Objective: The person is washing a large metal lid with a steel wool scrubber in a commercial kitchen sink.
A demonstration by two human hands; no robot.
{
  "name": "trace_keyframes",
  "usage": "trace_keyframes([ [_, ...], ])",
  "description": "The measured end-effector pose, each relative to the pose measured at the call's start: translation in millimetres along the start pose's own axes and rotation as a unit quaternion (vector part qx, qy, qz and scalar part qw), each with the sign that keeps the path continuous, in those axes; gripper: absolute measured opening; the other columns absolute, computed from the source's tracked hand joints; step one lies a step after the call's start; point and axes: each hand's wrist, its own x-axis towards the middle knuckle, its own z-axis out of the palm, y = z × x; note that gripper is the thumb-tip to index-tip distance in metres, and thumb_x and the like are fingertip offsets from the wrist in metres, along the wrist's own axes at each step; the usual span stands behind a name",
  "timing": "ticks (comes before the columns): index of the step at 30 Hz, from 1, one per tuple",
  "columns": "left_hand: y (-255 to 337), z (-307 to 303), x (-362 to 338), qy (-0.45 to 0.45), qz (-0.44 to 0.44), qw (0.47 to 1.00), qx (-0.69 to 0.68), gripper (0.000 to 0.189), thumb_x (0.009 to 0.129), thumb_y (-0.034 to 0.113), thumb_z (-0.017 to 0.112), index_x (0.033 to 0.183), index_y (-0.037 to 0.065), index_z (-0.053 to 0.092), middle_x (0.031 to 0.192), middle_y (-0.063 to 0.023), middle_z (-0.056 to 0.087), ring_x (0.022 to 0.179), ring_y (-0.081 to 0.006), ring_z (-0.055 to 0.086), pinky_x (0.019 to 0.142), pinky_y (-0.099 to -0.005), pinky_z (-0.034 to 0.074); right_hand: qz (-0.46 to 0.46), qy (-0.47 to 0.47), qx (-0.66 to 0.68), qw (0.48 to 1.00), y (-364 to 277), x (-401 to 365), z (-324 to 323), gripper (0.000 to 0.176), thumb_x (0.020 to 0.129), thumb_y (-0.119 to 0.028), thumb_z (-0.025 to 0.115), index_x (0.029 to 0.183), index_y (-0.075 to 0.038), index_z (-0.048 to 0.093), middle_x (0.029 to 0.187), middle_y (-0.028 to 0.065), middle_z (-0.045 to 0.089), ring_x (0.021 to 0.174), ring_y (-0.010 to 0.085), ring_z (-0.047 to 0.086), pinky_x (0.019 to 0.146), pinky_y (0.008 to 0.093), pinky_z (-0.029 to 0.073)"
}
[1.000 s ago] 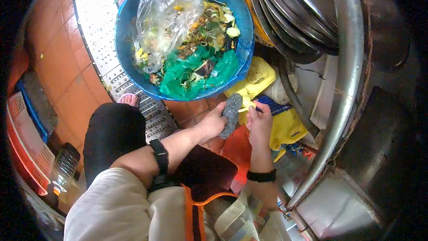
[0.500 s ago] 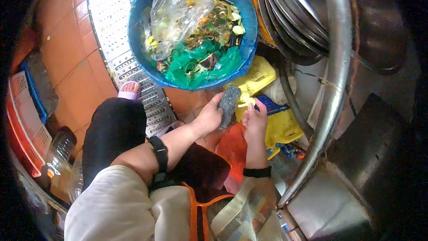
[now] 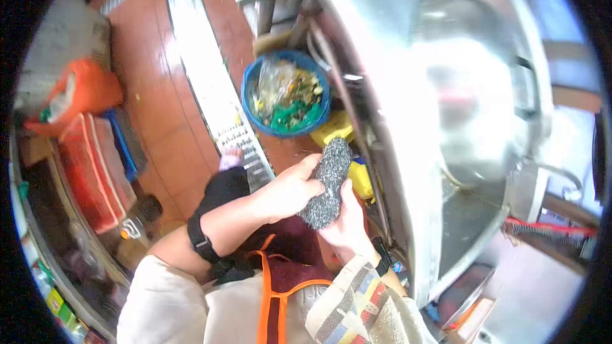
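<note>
My left hand [image 3: 287, 196] could pass over bare floor [image 3: 153, 76] between the crate [image 3: 95, 178] and the grate [image 3: 199, 67]. Ahead, the bin [image 3: 284, 132] blocks me beside the grate's right edge; rightward, yellow jugs [image 3: 361, 182] and the front edge of the counter [image 3: 396, 105] obstruct.

Looked forward and steeply down from the person's head, with the off-white cloth sleeve [image 3: 162, 299] of the left arm [image 3: 229, 220] close at the lower edge. Framed the bare left hand [image 3: 292, 190] and bare right hand [image 3: 347, 224] near the middle, at close range. Reached farther ahead to a round blue plastic bin [image 3: 280, 130] and along a long, perforated metal floor grate [image 3: 197, 57]. Took in a broad, shiny metal surface [image 3: 395, 102] at right. Showed a wide, rounded field with black corners.
</note>
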Motion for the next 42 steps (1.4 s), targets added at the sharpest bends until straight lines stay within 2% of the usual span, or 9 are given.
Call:
trace_keyframes([
  [6, 119.6, 114.1, -63.5, -0.081, 0.065, 0.981, 0.162, 0.061, 0.079, -0.005, 0.043, 0.138, 0.001, 0.029, 0.123, -0.0088, 0.050, 0.113, -0.0172, 0.048, 0.095, -0.0319, 0.040, -0.139, -0.111, -0.087, 0.980, -30.9, -112.8, 103.0, 0.046, 0.094, -0.037, 0.043, 0.129, -0.007, 0.042, 0.124, 0.0108, 0.051, 0.114, 0.0262, 0.050, 0.099, 0.0443, 0.038],
  [9, 160.6, 191.7, -68.4, 0.003, 0.155, 0.866, 0.476, 0.055, 0.083, 0.011, 0.047, 0.135, -0.001, 0.033, 0.121, -0.0222, 0.050, 0.114, -0.0332, 0.049, 0.098, -0.0375, 0.037, -0.197, -0.118, -0.059, 0.972, -77.6, -154.9, 118.3, 0.036, 0.093, -0.024, 0.048, 0.123, -0.004, 0.046, 0.116, 0.0101, 0.056, 0.106, 0.0238, 0.055, 0.096, 0.0407, 0.041],
  [13, 157.2, 245.7, -27.6, -0.020, 0.309, 0.772, 0.555, 0.054, 0.086, 0.027, 0.052, 0.132, 0.002, 0.040, 0.117, -0.0226, 0.051, 0.113, -0.0354, 0.045, 0.098, -0.0395, 0.034, -0.298, -0.116, -0.086, 0.944, -153.9, -205.3, 114.9, 0.033, 0.092, -0.023, 0.047, 0.116, -0.001, 0.052, 0.111, 0.0133, 0.059, 0.101, 0.0263, 0.058, 0.092, 0.0411, 0.045],
  [24, 210.5, 188.5, 81.1, 0.100, 0.382, 0.680, 0.618, 0.043, 0.083, 0.021, 0.055, 0.122, 0.003, 0.051, 0.119, -0.0193, 0.054, 0.114, -0.0376, 0.045, 0.099, -0.0430, 0.035, -0.561, 0.049, -0.083, 0.822, -249.0, -232.0, 79.9, 0.030, 0.087, -0.011, 0.054, 0.115, -0.008, 0.046, 0.106, 0.0099, 0.058, 0.098, 0.0241, 0.057, 0.085, 0.0380, 0.048],
  [27, 236.0, 185.4, 120.2, 0.062, 0.406, 0.655, 0.634, 0.045, 0.082, 0.017, 0.055, 0.124, 0.004, 0.049, 0.124, -0.0186, 0.052, 0.122, -0.0382, 0.040, 0.102, -0.0422, 0.032, -0.629, 0.221, -0.261, 0.698, -243.5, -181.4, 101.6, 0.045, 0.084, -0.012, 0.059, 0.125, -0.004, 0.044, 0.117, 0.0108, 0.054, 0.105, 0.0219, 0.052, 0.089, 0.0364, 0.043],
  [31, 257.6, 193.3, 170.6, -0.042, 0.404, 0.633, 0.659, 0.057, 0.079, 0.019, 0.058, 0.132, 0.010, 0.041, 0.137, -0.0173, 0.040, 0.129, -0.0372, 0.031, 0.107, -0.0420, 0.027, -0.489, 0.339, -0.771, 0.228, -198.3, -111.1, 127.2, 0.056, 0.074, -0.034, 0.066, 0.127, -0.035, 0.048, 0.127, 0.0180, 0.045, 0.119, 0.0341, 0.039, 0.092, 0.0562, 0.031],
  [35, 278.0, 202.3, 209.0, -0.073, 0.394, 0.583, 0.707, 0.064, 0.070, 0.024, 0.069, 0.128, 0.015, 0.045, 0.134, -0.0169, 0.039, 0.125, -0.0354, 0.035, 0.104, -0.0403, 0.031, -0.460, 0.223, -0.846, 0.149, -169.4, -70.4, 120.3, 0.037, 0.077, -0.033, 0.063, 0.114, -0.034, 0.059, 0.126, 0.0135, 0.044, 0.114, 0.0313, 0.041, 0.085, 0.0470, 0.036],
  [38, 300.4, 216.1, 217.5, -0.071, 0.387, 0.555, 0.733, 0.054, 0.068, 0.024, 0.071, 0.117, 0.009, 0.052, 0.117, -0.0161, 0.050, 0.109, -0.0339, 0.046, 0.094, -0.0405, 0.038, -0.480, 0.262, -0.819, 0.173, -177.2, -63.9, 87.5, 0.031, 0.085, -0.030, 0.053, 0.115, -0.035, 0.059, 0.119, 0.0149, 0.047, 0.104, 0.0309, 0.046, 0.083, 0.0464, 0.039],
  [42, 292.6, 215.2, 248.7, -0.079, 0.416, 0.584, 0.692, 0.036, 0.067, 0.026, 0.074, 0.089, 0.001, 0.058, 0.089, -0.0162, 0.057, 0.090, -0.0339, 0.051, 0.079, -0.0408, 0.042, -0.561, 0.502, -0.547, 0.366, -251.5, -60.1, 111.9, 0.042, 0.086, -0.023, 0.053, 0.128, -0.023, 0.050, 0.116, 0.0270, 0.046, 0.107, 0.0415, 0.044, 0.092, 0.0484, 0.036],
])
